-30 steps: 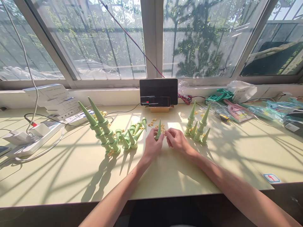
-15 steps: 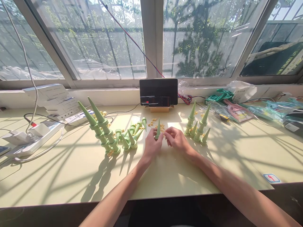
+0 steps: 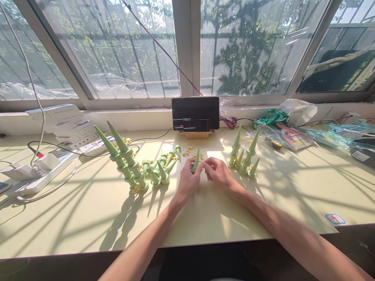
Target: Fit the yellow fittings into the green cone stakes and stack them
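Observation:
My left hand (image 3: pixel 189 176) is closed around the collar of a green plastic watering spike (image 3: pixel 196 159), its point up and tilted slightly right. Close against it, my right hand (image 3: pixel 216 169) pinches a small yellow valve (image 3: pixel 202 164), mostly hidden by the fingertips. Just beyond the hands lie several loose yellow valves (image 3: pixel 189 148). To the left, tall stacks of green spikes (image 3: pixel 129 162) lean beside shorter spikes (image 3: pixel 159 173), some with yellow pieces attached. More green spikes (image 3: pixel 244 158) stand to the right of my right hand.
A black tablet (image 3: pixel 195 108) and a phone (image 3: pixel 196 125) rest on a cardboard stand at the back. White boxes (image 3: pixel 67 125) and a power strip (image 3: pixel 43 171) with cables occupy the left. Plastic bags (image 3: pixel 295 136) and a yellow-black tool (image 3: pixel 277 145) lie at right, below the windows.
The held spike has tilted slightly to the right. Both hands stay nearly in place, close together; the view has shifted a little.

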Motion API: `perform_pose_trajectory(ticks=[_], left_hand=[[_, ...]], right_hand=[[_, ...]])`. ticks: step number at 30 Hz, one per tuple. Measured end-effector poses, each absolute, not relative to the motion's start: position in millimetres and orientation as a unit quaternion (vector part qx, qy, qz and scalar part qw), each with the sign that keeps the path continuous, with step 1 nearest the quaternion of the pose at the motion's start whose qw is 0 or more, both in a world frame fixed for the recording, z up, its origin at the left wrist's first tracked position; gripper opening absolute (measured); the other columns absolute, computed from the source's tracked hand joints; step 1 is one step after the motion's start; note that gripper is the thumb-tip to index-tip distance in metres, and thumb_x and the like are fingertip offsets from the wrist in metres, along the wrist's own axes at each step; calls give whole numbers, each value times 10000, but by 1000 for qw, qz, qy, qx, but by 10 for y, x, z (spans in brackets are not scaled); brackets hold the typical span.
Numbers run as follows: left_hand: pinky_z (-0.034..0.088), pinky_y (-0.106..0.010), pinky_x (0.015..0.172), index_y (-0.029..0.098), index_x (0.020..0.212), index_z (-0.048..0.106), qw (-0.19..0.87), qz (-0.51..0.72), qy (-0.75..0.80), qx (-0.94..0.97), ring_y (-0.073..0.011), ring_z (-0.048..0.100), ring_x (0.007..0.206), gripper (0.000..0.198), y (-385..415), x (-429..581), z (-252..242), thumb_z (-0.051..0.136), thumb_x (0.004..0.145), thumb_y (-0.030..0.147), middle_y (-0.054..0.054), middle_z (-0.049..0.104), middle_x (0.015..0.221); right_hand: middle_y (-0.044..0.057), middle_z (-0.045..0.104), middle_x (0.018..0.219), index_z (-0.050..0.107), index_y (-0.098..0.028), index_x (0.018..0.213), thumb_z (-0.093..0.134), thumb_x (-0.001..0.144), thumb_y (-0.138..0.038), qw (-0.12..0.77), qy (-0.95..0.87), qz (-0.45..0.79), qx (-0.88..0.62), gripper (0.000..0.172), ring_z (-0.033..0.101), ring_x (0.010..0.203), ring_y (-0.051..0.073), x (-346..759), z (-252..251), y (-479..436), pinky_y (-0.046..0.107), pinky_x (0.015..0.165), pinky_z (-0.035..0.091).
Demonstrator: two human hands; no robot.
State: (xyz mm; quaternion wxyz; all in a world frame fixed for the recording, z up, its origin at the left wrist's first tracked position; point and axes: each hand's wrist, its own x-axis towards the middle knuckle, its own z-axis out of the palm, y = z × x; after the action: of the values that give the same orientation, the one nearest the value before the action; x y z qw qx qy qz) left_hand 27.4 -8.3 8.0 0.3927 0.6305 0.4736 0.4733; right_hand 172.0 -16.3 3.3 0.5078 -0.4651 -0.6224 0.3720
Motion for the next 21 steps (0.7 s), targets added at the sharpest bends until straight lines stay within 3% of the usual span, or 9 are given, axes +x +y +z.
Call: perform_pose_trajectory(ticks=[4, 9, 14, 21], left_hand=[[489, -284, 626, 206, 975, 607, 394, 475, 477, 625, -171, 631, 690, 279, -81, 276, 77, 598, 847, 453, -57, 689, 838], [463, -255, 570, 201, 1007, 595, 416, 464, 480, 618, -133, 588, 602, 310, -81, 280, 93, 598, 852, 469, -54, 682, 846], [404, -232, 467, 207, 1083, 544, 467, 442, 462, 610, -74, 485, 477, 358, -97, 284, 118, 572, 875, 498, -41, 643, 895], [389, -209, 422, 221, 1091, 517, 478, 446, 440, 615, -70, 483, 492, 359, -116, 280, 146, 586, 870, 497, -21, 616, 883]], right_hand=[[13, 638, 748, 568, -184, 837, 603, 883, -450, 515, -625, 375, -450, 273, 519, 481, 102, 1705, 57, -191, 253, 467, 422], [14, 625, 746, 569, -183, 820, 584, 894, -450, 522, -624, 370, -449, 278, 520, 479, 103, 1709, 43, -186, 259, 466, 427], [-14, 576, 610, 556, -189, 794, 557, 911, -447, 517, -620, 361, -466, 283, 520, 469, 118, 1725, 49, -173, 257, 474, 422], [-33, 525, 478, 556, -193, 749, 525, 935, -492, 498, -628, 345, -489, 353, 499, 445, 126, 1733, 53, -170, 251, 494, 399]])
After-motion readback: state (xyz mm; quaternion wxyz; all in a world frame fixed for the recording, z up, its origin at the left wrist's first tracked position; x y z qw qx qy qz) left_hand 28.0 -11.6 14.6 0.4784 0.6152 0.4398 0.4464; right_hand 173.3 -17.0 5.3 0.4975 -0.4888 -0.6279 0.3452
